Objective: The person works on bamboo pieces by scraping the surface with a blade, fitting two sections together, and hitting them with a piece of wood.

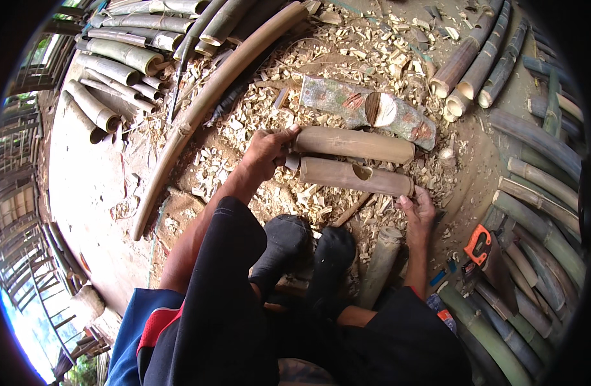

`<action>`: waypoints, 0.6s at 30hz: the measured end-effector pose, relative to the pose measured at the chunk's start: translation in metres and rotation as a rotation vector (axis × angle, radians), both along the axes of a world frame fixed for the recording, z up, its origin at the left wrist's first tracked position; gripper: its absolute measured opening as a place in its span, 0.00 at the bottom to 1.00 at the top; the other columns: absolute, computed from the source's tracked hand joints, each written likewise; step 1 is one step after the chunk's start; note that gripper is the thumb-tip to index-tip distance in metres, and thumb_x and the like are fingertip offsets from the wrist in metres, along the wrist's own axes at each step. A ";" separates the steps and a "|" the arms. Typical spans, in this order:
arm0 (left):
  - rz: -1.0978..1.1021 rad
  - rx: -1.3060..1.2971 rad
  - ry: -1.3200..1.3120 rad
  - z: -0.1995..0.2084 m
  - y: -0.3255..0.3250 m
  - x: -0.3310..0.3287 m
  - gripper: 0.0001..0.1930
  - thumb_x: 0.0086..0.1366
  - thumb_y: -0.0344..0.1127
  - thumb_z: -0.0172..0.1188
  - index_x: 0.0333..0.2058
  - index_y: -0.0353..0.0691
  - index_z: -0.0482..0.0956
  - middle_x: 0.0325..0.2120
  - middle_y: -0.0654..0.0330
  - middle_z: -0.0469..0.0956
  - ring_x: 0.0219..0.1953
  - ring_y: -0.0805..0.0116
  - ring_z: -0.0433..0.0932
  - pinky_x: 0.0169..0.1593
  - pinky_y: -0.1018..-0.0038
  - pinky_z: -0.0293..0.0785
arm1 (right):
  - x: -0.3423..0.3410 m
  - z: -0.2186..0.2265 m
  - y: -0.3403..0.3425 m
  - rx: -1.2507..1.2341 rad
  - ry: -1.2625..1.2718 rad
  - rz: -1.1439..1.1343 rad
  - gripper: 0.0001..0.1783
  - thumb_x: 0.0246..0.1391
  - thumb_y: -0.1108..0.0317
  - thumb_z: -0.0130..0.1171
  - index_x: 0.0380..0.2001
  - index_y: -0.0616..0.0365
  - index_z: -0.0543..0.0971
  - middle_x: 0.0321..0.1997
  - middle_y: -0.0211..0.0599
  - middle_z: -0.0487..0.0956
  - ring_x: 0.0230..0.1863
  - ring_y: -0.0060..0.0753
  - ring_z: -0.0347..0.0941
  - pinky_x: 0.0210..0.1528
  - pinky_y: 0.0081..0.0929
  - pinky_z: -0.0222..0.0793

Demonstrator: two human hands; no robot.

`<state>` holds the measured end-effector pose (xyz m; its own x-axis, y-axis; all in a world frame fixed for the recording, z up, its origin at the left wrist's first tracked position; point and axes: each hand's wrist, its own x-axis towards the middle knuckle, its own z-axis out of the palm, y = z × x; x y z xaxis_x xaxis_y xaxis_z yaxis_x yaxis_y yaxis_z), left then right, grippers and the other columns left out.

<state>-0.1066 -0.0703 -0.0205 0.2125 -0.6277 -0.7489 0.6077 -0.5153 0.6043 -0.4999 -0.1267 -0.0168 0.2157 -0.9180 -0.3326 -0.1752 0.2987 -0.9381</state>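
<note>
Two short brown bamboo tubes lie side by side in front of me. The farther, plain tube (356, 144) has its left end at my left hand (267, 153), whose fingers are curled, with the index fingertip against that end. A small grey piece (293, 161) shows beside those fingers; what it belongs to is hidden. The nearer tube (331, 175) has a notch cut in its upper side, right of the middle. At its right end, my right hand (419, 209) grips it between thumb and fingers. Just beyond lies a bark-covered log (334, 101) with a pale cut in it.
Wood chips (263, 116) cover the ground. A long curved bamboo pole (199, 109) lies at left, near stacked bamboo (131, 55). At right are more bamboo poles (546, 238) and an orange-handled saw (479, 244). A bamboo section (380, 267) stands beside my socked feet (334, 254).
</note>
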 end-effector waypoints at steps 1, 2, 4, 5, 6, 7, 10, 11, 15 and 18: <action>0.013 0.022 0.053 -0.002 -0.001 0.003 0.15 0.69 0.41 0.67 0.28 0.37 0.82 0.15 0.70 0.68 0.14 0.80 0.59 0.18 0.76 0.52 | 0.001 0.001 0.000 -0.003 0.019 -0.001 0.18 0.63 0.72 0.64 0.54 0.67 0.76 0.46 0.37 0.82 0.43 0.24 0.79 0.44 0.25 0.82; 0.024 0.030 0.082 -0.003 -0.001 0.003 0.14 0.70 0.40 0.67 0.28 0.38 0.82 0.15 0.71 0.65 0.13 0.80 0.56 0.17 0.76 0.50 | 0.002 0.002 -0.001 -0.006 0.038 -0.001 0.18 0.63 0.72 0.64 0.54 0.67 0.77 0.45 0.36 0.82 0.42 0.24 0.79 0.43 0.25 0.81; 0.034 0.038 0.116 -0.004 0.001 0.003 0.13 0.70 0.40 0.67 0.29 0.38 0.83 0.15 0.72 0.65 0.13 0.80 0.56 0.17 0.76 0.50 | 0.005 0.005 -0.003 -0.007 0.076 -0.001 0.17 0.64 0.72 0.64 0.53 0.67 0.77 0.43 0.35 0.82 0.40 0.22 0.79 0.42 0.24 0.81; 0.039 0.041 0.133 -0.004 0.001 0.003 0.13 0.70 0.40 0.67 0.29 0.39 0.83 0.15 0.72 0.65 0.13 0.80 0.56 0.17 0.76 0.50 | 0.008 0.009 -0.004 -0.004 0.095 0.000 0.17 0.64 0.71 0.64 0.53 0.67 0.78 0.42 0.35 0.83 0.39 0.22 0.78 0.41 0.23 0.80; 0.033 0.051 0.136 -0.003 0.000 0.003 0.13 0.71 0.41 0.66 0.29 0.41 0.82 0.15 0.73 0.65 0.14 0.81 0.55 0.17 0.77 0.49 | 0.010 0.012 -0.005 -0.002 0.115 0.001 0.17 0.64 0.71 0.64 0.53 0.67 0.78 0.41 0.34 0.83 0.37 0.21 0.78 0.40 0.23 0.80; 0.030 0.062 0.136 -0.002 0.000 0.002 0.13 0.71 0.42 0.65 0.29 0.43 0.81 0.15 0.73 0.64 0.14 0.82 0.54 0.17 0.78 0.48 | 0.012 0.014 -0.006 -0.006 0.133 0.002 0.17 0.64 0.71 0.64 0.53 0.67 0.78 0.40 0.34 0.83 0.37 0.21 0.78 0.40 0.23 0.79; 0.013 0.076 0.160 0.000 0.001 0.005 0.12 0.72 0.43 0.64 0.31 0.45 0.81 0.15 0.74 0.64 0.14 0.83 0.54 0.17 0.79 0.48 | 0.016 0.016 -0.009 -0.014 0.176 0.016 0.17 0.64 0.71 0.64 0.54 0.67 0.78 0.39 0.33 0.83 0.36 0.20 0.78 0.39 0.22 0.78; 0.003 0.076 0.171 0.000 0.001 0.005 0.12 0.72 0.43 0.64 0.31 0.45 0.82 0.16 0.74 0.65 0.14 0.83 0.54 0.17 0.79 0.49 | 0.015 0.017 -0.010 -0.016 0.183 0.027 0.17 0.64 0.72 0.63 0.54 0.67 0.78 0.40 0.33 0.82 0.36 0.20 0.78 0.40 0.22 0.78; 0.035 0.133 0.241 0.001 0.000 0.006 0.11 0.73 0.43 0.63 0.32 0.45 0.82 0.17 0.73 0.68 0.14 0.82 0.55 0.17 0.79 0.50 | 0.017 0.019 -0.011 -0.001 0.176 0.026 0.18 0.64 0.72 0.62 0.55 0.66 0.77 0.42 0.33 0.82 0.37 0.21 0.78 0.41 0.22 0.78; 0.028 0.081 0.194 -0.007 0.007 0.003 0.12 0.72 0.43 0.64 0.31 0.44 0.81 0.18 0.71 0.70 0.14 0.80 0.58 0.18 0.79 0.53 | 0.026 0.023 -0.011 -0.026 0.132 -0.012 0.23 0.63 0.72 0.63 0.60 0.65 0.75 0.46 0.35 0.81 0.39 0.21 0.78 0.44 0.24 0.79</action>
<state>-0.1036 -0.0637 -0.0273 0.0758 -0.5595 -0.8253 0.7233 -0.5389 0.4318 -0.4734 -0.1378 0.0064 0.1612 -0.9288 -0.3337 -0.2939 0.2776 -0.9146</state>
